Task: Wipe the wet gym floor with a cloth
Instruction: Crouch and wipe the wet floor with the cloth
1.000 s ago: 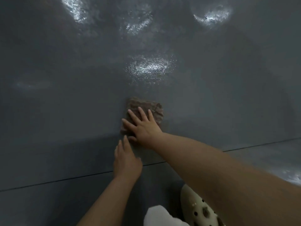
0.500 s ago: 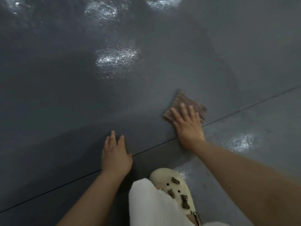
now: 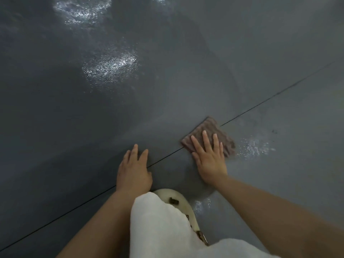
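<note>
While right hand [image 3: 210, 157] presses flat-fingered on brown cloth [image 3: 208, 135] beside left hand [image 3: 133, 170], splayed flat on wet grey floor [image 3: 111, 101]: risk, bracing palm slipping on film.

The small brown ribbed cloth [image 3: 210, 135] lies flat on the grey gym floor [image 3: 186, 71], across a thin seam line [image 3: 260, 105]. The right hand [image 3: 210, 161] rests on its near part; the left hand [image 3: 133, 170] lies flat on the floor to the left, apart from it. A cream perforated clog [image 3: 178, 202] sits nearer, between the forearms.
</note>
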`<state>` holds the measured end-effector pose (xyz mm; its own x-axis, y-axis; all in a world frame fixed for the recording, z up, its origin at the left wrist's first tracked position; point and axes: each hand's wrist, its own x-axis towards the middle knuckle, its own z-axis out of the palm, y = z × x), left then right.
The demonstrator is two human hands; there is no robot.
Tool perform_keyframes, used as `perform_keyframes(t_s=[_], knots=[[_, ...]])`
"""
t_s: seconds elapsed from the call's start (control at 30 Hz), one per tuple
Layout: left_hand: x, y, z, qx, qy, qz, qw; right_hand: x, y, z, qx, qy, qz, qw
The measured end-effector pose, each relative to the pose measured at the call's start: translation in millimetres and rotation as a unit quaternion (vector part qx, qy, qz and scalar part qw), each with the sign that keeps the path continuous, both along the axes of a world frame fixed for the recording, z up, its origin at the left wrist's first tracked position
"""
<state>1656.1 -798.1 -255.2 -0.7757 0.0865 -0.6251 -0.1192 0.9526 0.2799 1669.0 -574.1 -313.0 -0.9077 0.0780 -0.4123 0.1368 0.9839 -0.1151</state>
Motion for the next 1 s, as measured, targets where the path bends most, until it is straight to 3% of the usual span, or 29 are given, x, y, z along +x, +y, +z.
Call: perform_keyframes(t_s=[0.1,0.27,0.5,0.63,0.77,0.9,1.0], knots=[[1.9,-6.0,1.0,-0.021,-0.025,-0.009,0.999,-20.2,36.5,-2.3,0.021,0.009,-0.092,0.996],[4.0,-6.2,1.4,-0.030,-0.067,-0.018,0.997,-31.9,82.6,2.1,-0.002,0.005,-0.309,0.951],[1.4,0.3,-1.1,-0.035,-0.063,0.002,0.997,13.7,18.9,2.2,-0.013,0.005,-0.343,0.939],[4.0,-3.2,-1.4,0.004,-0.049,0.041,0.998,15.3,-35.1,6.0,-0.050,-0.039,-0.265,0.962],[7.0,-12.3,1.5,0.064,-0.016,0.157,0.985,8.8,-89.1,19.5,-0.103,-0.092,-0.065,0.988],[15.8,-23.3,4.5,0.042,0.016,0.222,0.974,11.1,-136.9,32.2,-0.178,-0.186,0.190,0.947],[28.4,-30.3,5.5,0.023,0.012,0.225,0.974,12.5,-145.6,31.5,-0.178,-0.209,0.279,0.920]])
